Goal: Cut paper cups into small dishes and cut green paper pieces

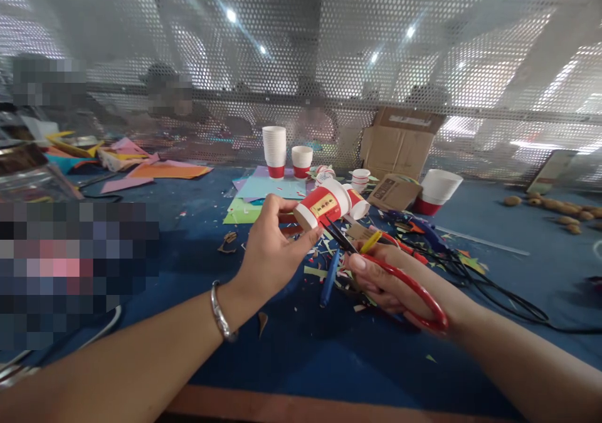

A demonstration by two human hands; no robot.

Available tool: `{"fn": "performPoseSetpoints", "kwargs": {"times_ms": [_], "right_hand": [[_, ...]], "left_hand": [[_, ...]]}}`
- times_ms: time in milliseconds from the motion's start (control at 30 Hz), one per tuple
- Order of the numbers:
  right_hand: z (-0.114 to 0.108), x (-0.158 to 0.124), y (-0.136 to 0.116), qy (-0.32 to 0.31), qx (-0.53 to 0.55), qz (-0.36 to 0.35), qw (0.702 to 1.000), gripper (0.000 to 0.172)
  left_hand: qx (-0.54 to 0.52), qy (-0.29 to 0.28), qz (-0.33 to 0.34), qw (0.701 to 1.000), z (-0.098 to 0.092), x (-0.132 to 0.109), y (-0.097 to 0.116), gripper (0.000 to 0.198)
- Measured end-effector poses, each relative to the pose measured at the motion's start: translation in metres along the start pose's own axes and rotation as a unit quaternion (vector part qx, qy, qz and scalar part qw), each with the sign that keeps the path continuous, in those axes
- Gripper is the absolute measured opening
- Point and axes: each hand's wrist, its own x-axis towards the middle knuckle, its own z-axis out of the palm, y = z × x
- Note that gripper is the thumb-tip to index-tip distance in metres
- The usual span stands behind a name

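My left hand (277, 238) grips a red and white paper cup (324, 204) tilted on its side, fingers behind it and thumb at its lower edge. A yellow label shows on the cup's side. My right hand (383, 278) is closed round red-handled scissors (423, 294), their dark blades pointing up and left. The blade tips are at the cup's lower side; whether they cut into it I cannot tell. Beneath the hands lie a blue pen-like tool (330, 278) and many paper scraps (316, 272).
Behind the cup stand two stacks of paper cups (274, 150), coloured sheets (270, 187) and a cardboard box (399, 144). Another cup stack (437, 191) leans at right, near black cables (493, 291) and a clear ruler (484, 240). Coloured paper (169, 170) lies at left.
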Motion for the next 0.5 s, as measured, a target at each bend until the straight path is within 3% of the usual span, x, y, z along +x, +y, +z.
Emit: {"fn": "performPoseSetpoints", "kwargs": {"times_ms": [133,233,333,500], "right_hand": [[0.001,0.001,0.001,0.01,-0.008,-0.003,1.0,0.052],[0.001,0.003,0.003,0.009,0.0,-0.023,1.0,0.05],[0.001,0.006,0.003,0.013,0.0,-0.06,0.998,0.049],[0.004,0.007,-0.001,0.026,-0.013,-0.061,0.998,0.051]], "left_hand": [[-0.004,0.005,0.021,1.0,0.002,-0.001,0.002,0.042],[0.006,-0.021,0.027,0.999,0.007,-0.005,0.005,0.04],[-0.008,-0.052,-0.015,0.998,0.011,-0.008,0.004,0.043],[-0.043,-0.048,-0.061,0.996,0.011,-0.003,0.001,0.05]]}}
